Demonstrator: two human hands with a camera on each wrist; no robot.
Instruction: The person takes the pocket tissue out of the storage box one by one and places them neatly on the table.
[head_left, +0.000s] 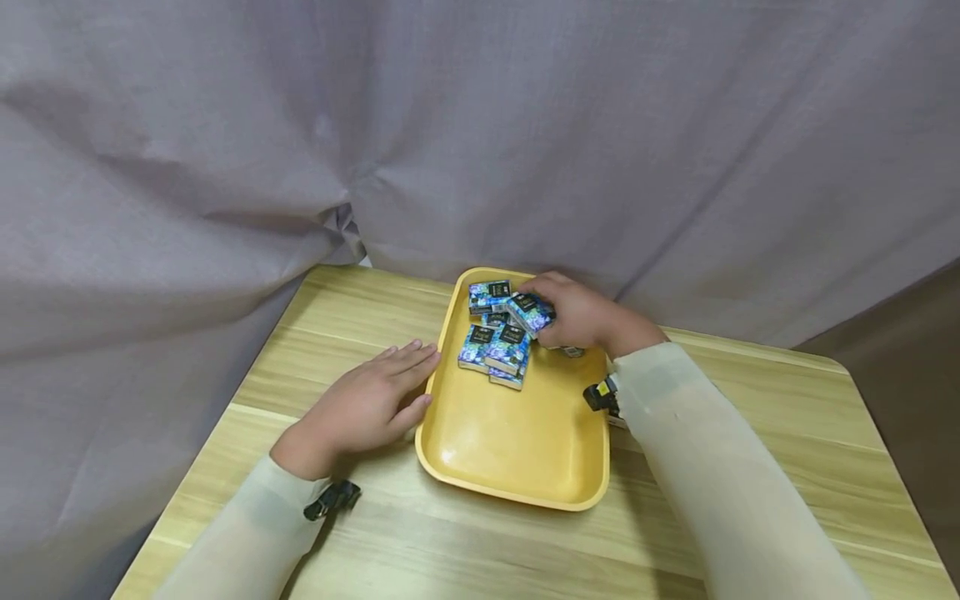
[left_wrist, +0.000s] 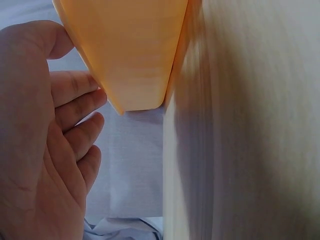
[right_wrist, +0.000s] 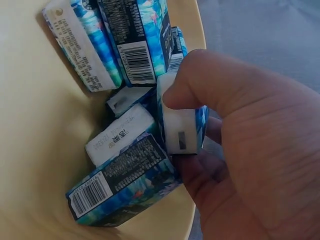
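Note:
A yellow tray with a raised rim holds several small blue patterned tissue packs with black labels, grouped toward its far end, some overlapping. My right hand reaches over the tray's far right side and pinches one tissue pack between thumb and fingers. That pack is tilted, close against the others. My left hand is at the tray's left side, its fingers extended and fingertips touching the outer rim. In the left wrist view the left hand's palm shows, holding nothing.
The tray stands on a light wood-grain table. A grey curtain hangs right behind the table's far edge. Another tissue pack shows partly beneath the right hand. Black wrist devices sit on both sleeves.

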